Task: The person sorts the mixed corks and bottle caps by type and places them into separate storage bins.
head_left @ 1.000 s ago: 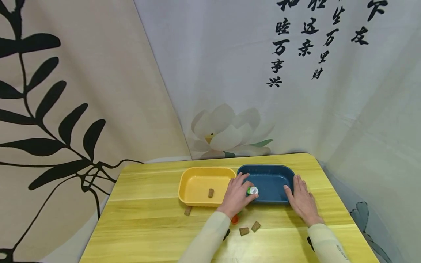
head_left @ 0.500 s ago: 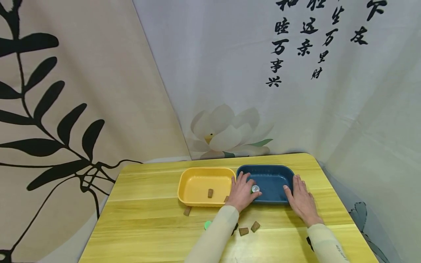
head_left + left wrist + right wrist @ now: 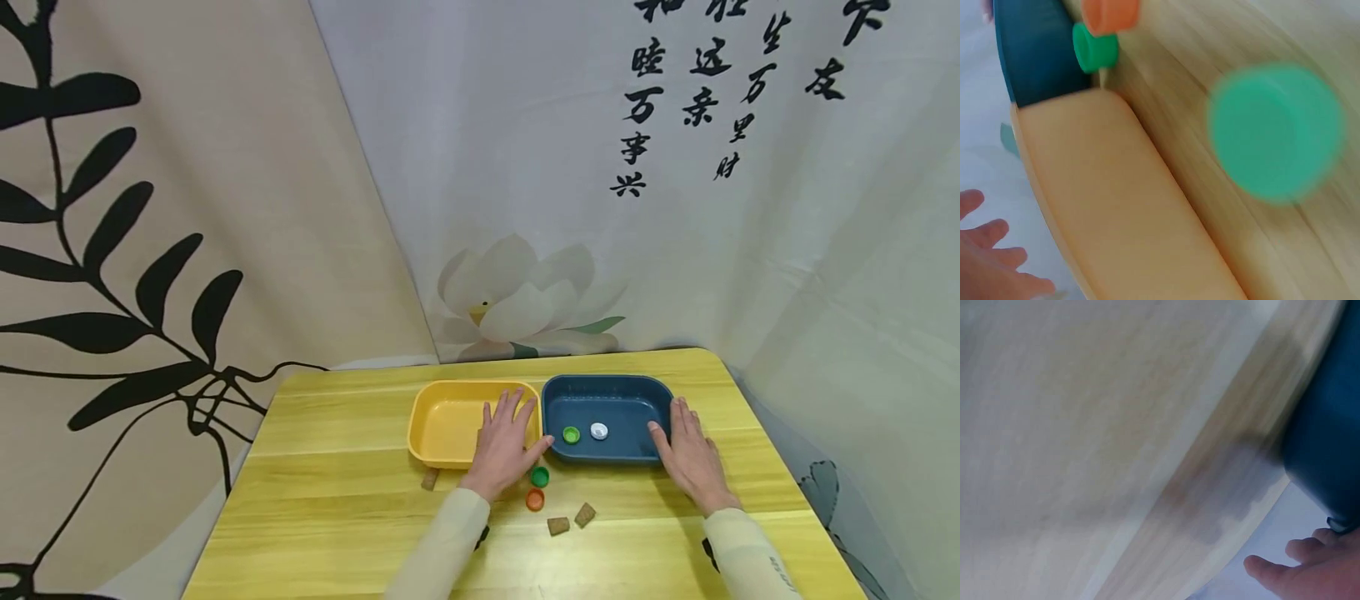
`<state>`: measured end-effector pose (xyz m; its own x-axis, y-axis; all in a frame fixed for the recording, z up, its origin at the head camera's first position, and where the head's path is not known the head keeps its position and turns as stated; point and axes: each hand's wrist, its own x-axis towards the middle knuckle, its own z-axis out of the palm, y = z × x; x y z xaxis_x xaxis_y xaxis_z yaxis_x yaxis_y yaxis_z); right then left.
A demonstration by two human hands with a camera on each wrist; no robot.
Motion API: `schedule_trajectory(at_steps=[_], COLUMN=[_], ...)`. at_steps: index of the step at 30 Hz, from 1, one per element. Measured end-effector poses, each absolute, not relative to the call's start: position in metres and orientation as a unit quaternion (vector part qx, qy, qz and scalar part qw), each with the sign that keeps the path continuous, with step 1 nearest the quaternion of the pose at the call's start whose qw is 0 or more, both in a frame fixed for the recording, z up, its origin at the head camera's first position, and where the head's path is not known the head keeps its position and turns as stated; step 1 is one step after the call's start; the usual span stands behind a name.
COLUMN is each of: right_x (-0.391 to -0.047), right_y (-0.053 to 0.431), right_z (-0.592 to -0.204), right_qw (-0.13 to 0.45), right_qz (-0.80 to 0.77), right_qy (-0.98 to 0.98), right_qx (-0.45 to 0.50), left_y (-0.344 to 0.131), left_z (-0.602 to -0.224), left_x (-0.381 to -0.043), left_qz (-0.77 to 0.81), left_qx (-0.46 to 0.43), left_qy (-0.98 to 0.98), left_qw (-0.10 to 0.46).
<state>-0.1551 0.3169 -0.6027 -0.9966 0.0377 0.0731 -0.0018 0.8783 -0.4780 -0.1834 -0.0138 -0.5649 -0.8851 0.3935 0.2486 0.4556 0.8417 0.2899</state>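
Note:
My left hand hovers over the right part of the yellow tray, fingers spread and holding nothing. Its thumb reaches toward the rim of the blue tray. Inside that blue tray lie a green bottle cap and a white bottle cap, side by side. Straight fingers of my right hand rest along the blue tray's right end. On the table in front are a darker green cap and an orange cap. Another light green cap looms blurred in the left wrist view.
Two brown cork-like pieces lie in front of the blue tray. Another brown piece sits against the yellow tray's front. Both trays stand side by side on the wooden table, with a printed curtain behind its back edge.
My left hand has released the white cap in the blue tray and moved left over the yellow tray. The green cap beside it is uncovered. My right hand stays put.

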Motion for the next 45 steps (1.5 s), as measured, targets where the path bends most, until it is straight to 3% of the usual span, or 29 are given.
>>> schedule_trajectory(at_steps=[9, 17, 24, 32, 45], right_x=[-0.155, -0.148, -0.131, -0.108, -0.079], right_y=[0.312, 0.293, 0.252, 0.205, 0.136], right_z=[-0.600, -0.590, -0.581, -0.571, -0.574], right_qw=[0.038, 0.094, 0.142, 0.143, 0.191], right_qz=[0.254, 0.249, 0.217, 0.203, 0.185], right_qy=[-0.966, -0.964, -0.964, -0.961, -0.925], right_qx=[-0.003, 0.005, 0.063, 0.118, 0.270], left_y=[-0.075, -0.106, -0.120, -0.131, -0.156], left_z=[-0.569, -0.577, -0.582, -0.584, -0.590], left_x=[-0.161, -0.138, -0.124, -0.112, -0.094], left_qz=[-0.178, -0.182, -0.189, -0.209, -0.227], left_qx=[-0.169, -0.155, -0.145, -0.135, -0.102], left_qy=[-0.966, -0.966, -0.963, -0.957, -0.955], left_qw=[0.075, 0.096, 0.124, 0.148, 0.161])
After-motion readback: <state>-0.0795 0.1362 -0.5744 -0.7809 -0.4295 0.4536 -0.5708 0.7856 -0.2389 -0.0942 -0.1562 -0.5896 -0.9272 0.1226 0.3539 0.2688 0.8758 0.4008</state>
